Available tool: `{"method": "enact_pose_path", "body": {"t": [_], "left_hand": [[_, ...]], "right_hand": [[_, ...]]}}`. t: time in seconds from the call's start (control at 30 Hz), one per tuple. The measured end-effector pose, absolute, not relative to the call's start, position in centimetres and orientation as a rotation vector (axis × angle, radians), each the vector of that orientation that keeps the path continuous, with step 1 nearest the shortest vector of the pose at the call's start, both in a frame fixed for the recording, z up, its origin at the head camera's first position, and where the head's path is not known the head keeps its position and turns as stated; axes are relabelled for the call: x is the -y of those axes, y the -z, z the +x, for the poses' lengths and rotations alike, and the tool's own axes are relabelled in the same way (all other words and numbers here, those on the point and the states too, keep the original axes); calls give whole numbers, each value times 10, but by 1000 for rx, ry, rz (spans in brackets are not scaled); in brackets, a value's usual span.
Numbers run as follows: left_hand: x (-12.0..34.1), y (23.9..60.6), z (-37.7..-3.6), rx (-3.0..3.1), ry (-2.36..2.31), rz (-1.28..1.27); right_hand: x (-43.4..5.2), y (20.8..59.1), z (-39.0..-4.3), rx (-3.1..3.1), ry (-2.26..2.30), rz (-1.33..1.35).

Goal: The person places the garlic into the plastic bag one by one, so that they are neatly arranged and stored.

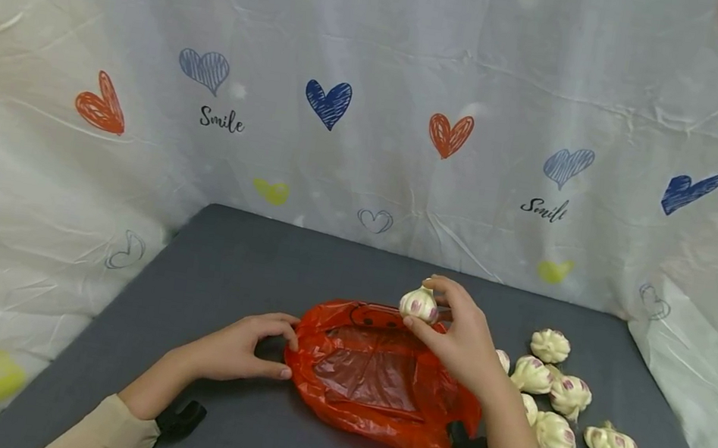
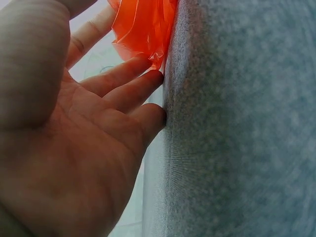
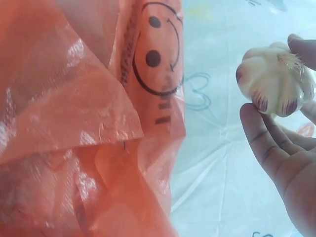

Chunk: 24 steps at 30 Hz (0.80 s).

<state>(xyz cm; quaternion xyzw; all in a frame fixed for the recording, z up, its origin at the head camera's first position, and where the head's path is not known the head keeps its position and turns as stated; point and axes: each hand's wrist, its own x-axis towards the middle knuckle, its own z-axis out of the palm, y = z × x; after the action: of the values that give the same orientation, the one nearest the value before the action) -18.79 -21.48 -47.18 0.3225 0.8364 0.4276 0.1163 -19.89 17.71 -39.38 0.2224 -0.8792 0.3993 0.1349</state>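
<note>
An orange plastic bag [image 1: 379, 376] with a smiley print lies open on the grey table [image 1: 242, 269]. My right hand [image 1: 456, 337] pinches a white garlic bulb [image 1: 419, 304] with purple streaks above the bag's far rim; the same garlic bulb [image 3: 274, 81] shows between thumb and fingertips in the right wrist view, beside the bag [image 3: 84, 128]. My left hand [image 1: 241, 349] rests flat on the table with its fingers [image 2: 133, 89] straight, touching the bag's left edge [image 2: 145, 27].
Several more garlic bulbs [image 1: 554, 404] lie in a cluster on the table to the right of the bag. A white sheet with hearts [image 1: 376, 104] hangs behind and at both sides. Black wrist straps [image 1: 180, 417] sit at both sleeves.
</note>
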Motion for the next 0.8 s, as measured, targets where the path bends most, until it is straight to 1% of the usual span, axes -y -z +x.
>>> {"method": "enact_pose_path", "body": {"t": [0.8], "left_hand": [[215,473,-187,-2456,-1234,932]], "right_hand": [[-147,414,-195,2619,-1228,733]]}}
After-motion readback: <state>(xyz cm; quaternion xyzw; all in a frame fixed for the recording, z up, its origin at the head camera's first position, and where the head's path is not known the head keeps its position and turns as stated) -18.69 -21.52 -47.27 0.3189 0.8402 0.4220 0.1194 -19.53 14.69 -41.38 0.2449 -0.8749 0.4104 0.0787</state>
